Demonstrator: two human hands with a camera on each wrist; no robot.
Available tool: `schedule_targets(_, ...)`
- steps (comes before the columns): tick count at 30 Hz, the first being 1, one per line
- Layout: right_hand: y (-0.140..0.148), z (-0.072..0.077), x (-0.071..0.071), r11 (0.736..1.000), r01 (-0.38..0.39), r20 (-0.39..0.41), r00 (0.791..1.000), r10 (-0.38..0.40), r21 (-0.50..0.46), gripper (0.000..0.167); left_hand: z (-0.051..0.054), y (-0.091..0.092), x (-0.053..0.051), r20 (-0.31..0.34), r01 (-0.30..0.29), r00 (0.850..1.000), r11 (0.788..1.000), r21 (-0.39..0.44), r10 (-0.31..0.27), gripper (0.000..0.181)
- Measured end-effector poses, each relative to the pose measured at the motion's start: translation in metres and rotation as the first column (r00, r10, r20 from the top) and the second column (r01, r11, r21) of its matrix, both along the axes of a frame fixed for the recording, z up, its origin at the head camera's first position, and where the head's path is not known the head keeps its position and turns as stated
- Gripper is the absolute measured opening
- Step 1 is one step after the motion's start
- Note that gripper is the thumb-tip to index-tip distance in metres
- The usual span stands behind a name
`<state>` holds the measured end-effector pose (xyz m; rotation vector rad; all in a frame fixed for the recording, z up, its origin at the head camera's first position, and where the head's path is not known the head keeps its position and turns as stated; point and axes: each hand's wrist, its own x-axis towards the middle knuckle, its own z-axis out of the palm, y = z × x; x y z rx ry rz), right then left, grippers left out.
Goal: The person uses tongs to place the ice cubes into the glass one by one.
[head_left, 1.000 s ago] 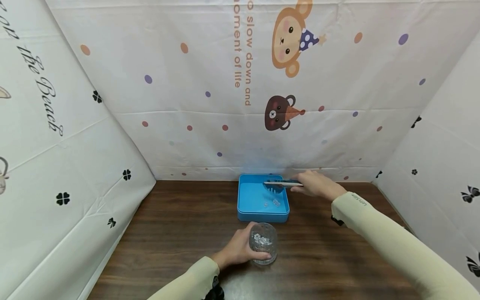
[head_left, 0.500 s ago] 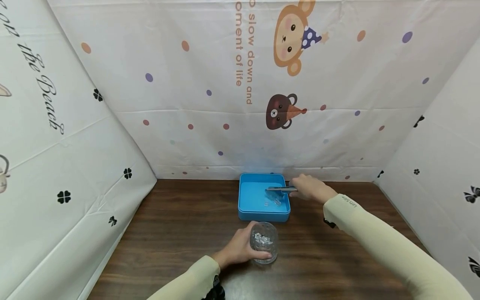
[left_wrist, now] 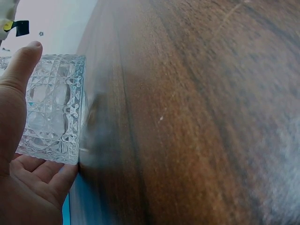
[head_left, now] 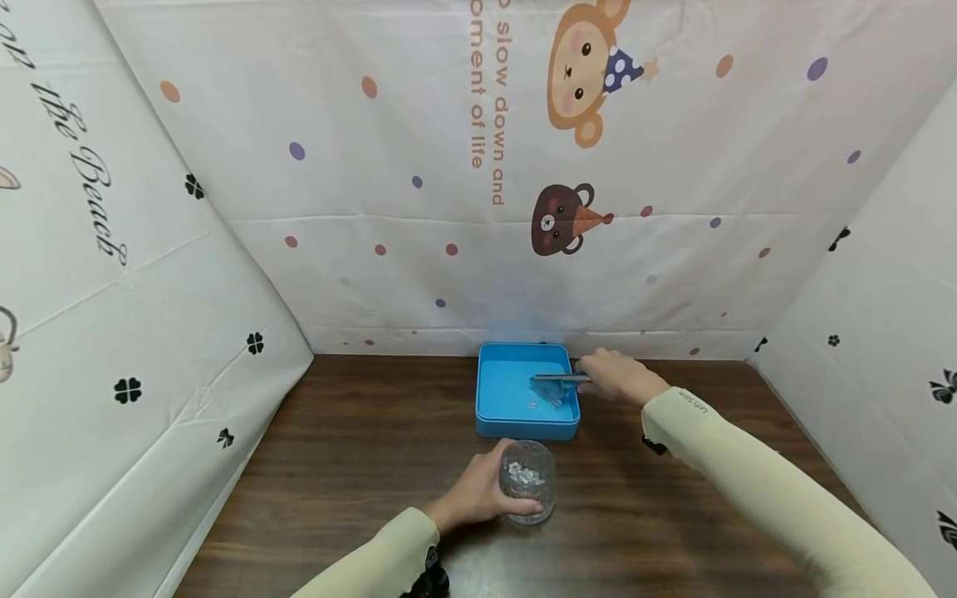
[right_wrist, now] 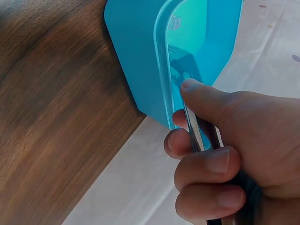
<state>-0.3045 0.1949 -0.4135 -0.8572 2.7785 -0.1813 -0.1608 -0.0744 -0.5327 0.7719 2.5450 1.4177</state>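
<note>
My left hand (head_left: pixel 478 490) grips a clear cut-glass tumbler (head_left: pixel 542 498) on the table, thumb on the near side and fingers around the far side. Clear ice-like pieces (head_left: pixel 523 474) lie inside it. The left wrist view shows the patterned glass wall (left_wrist: pixel 51 108) between thumb and fingers. At the blue tray's right rim, my right hand (head_left: pixel 616 374) holds metal tongs (right_wrist: pixel 193 126) with bluish toothed ends. Those ends reach down into the blue tray (head_left: pixel 527 429), over a few small clear pieces (head_left: pixel 532 404). Whether a piece is between them, I cannot tell.
The dark wooden table (head_left: pixel 359 465) stretches out on both sides of the tray. A printed white cloth (head_left: pixel 389 282) hangs directly behind the tray, and similar cloths stand at left and right.
My right hand has moved a little left and toward me, lowering the tongs to the clear pieces, and the tongs' arms have drawn together. The left hand and tumbler stay put.
</note>
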Motion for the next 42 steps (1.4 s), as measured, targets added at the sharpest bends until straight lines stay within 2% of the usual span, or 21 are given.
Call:
schedule_targets(8,-0.007,-0.003,-0.003,1.000,-0.021,-0.057,0.998,0.021,0.015,0.012,0.000,0.000,0.000,0.008,0.005,1.000,1.000,-0.007,-0.005,0.077)
schedule_targets(18,-0.013,-0.003,-0.007,0.999,-0.001,-0.057,0.998,0.003,0.035,0.019,0.001,0.000,-0.001,0.002,0.007,1.000,1.000,0.002,-0.007,0.078)
schedule_targets(42,-0.016,-0.005,-0.007,0.997,0.063,0.025,0.998,-0.064,0.049,0.032,0.000,0.000,-0.001,-0.003,-0.013,1.000,1.000,-0.019,0.013,0.078)
